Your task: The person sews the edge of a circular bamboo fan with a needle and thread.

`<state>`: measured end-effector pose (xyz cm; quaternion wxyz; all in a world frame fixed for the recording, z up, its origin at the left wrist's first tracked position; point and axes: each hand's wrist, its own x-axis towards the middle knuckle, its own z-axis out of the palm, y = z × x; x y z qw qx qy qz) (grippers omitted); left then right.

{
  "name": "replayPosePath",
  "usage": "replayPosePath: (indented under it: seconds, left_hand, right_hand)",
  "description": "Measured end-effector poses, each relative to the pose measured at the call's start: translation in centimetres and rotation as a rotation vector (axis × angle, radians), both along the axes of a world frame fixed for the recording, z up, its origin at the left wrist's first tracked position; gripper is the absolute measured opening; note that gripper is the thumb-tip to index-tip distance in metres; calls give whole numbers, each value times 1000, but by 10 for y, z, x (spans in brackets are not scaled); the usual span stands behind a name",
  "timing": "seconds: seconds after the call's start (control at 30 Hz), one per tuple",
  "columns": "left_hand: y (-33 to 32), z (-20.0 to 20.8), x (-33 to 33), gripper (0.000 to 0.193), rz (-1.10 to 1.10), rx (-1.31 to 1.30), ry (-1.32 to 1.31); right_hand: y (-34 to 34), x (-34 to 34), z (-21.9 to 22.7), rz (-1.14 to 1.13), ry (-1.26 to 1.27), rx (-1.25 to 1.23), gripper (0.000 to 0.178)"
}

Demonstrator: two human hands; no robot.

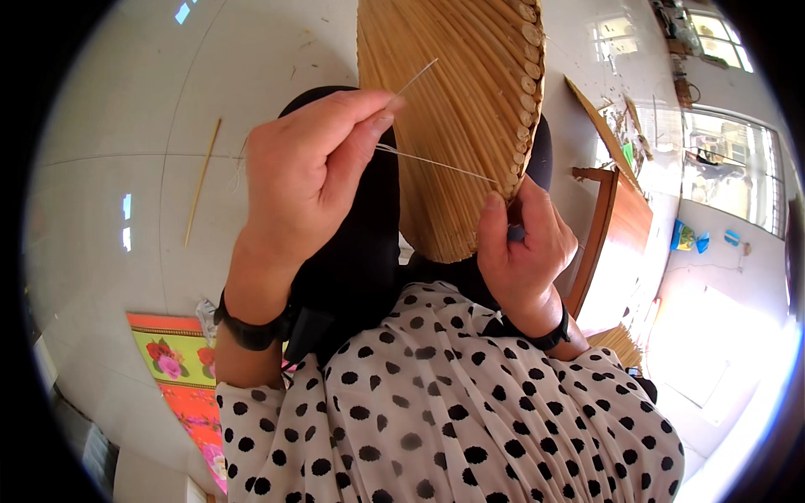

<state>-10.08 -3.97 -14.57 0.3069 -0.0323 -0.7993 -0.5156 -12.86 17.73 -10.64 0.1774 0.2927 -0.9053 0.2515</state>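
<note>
A stiff mat of dried tan stalks (444,109) rests across my lap, its right edge lined with several round, coiled ends. My left hand (314,159) is raised over its left side, pinching a thin needle (418,75) that points up and right. From beneath those fingers a pale thread (436,162) runs taut to the mat's lower right edge. There my right hand (528,239) grips the edge between thumb and fingers, close to where the thread meets it. The right fingertips are partly hidden behind the mat.
On the tiled floor at left lies a thin stalk (203,180). A flowered red and green cloth (172,360) is at lower left. To the right stands a wooden piece of furniture (616,243), with another flat tan panel (599,126) and loose scraps beyond it.
</note>
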Motion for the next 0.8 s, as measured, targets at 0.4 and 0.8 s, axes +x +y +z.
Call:
replayPosePath:
  seconds: [0.4,0.8]
  left_hand:
    - [9,34,28,10,-146,552,-35]
    - [43,21,18,27,-167,47,-189]
  right_hand:
    - [6,-8,-9,-15,49,-113,30]
    - [7,-12,-7,11,111,-88,29]
